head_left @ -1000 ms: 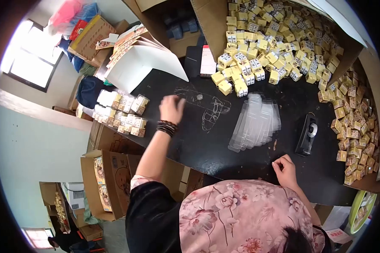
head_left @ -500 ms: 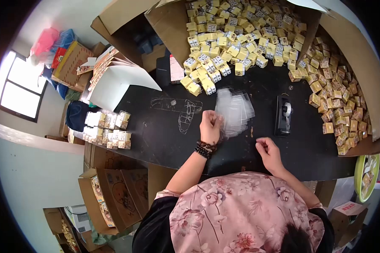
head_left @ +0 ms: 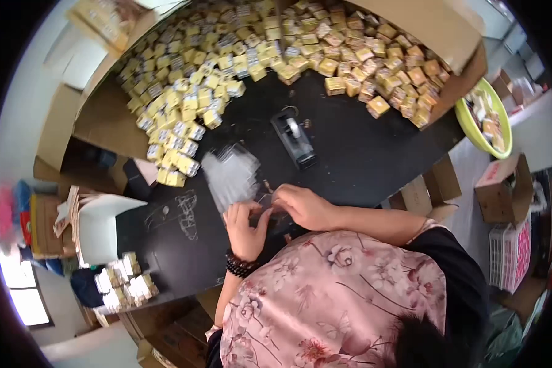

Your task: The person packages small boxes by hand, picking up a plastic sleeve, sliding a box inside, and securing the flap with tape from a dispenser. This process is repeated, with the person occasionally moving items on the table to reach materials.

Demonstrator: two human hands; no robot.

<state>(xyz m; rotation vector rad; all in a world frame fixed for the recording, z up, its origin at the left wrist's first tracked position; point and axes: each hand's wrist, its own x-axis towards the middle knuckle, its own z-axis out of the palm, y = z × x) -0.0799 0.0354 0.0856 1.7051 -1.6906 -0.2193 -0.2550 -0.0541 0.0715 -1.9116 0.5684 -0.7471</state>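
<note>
My left hand [head_left: 245, 232], with dark bead bracelets on its wrist, is closed with the fingertips pinched. Close against it, my right hand [head_left: 303, 207] is closed as well. Between the two sets of fingertips a thin clear plastic sheet [head_left: 265, 200] shows faintly; much of it is hidden by the fingers. Just beyond the hands lies a fanned stack of clear plastic sheets [head_left: 230, 175] on the black table [head_left: 343, 153]. Behind the stack stands a black tape dispenser [head_left: 294, 140], to the right.
A large heap of small yellow boxes [head_left: 190, 98] fills an open carton at the back. Orange-yellow boxes [head_left: 374, 67] are piled to its right. Wrapped packs [head_left: 126, 282] stand at the left table edge near a white folded board [head_left: 98, 230]. A green basket [head_left: 484, 119] is at far right.
The view has turned to the right. My left hand has come away from the stack with a clear plastic sheet, and my right hand has moved in to meet it.
</note>
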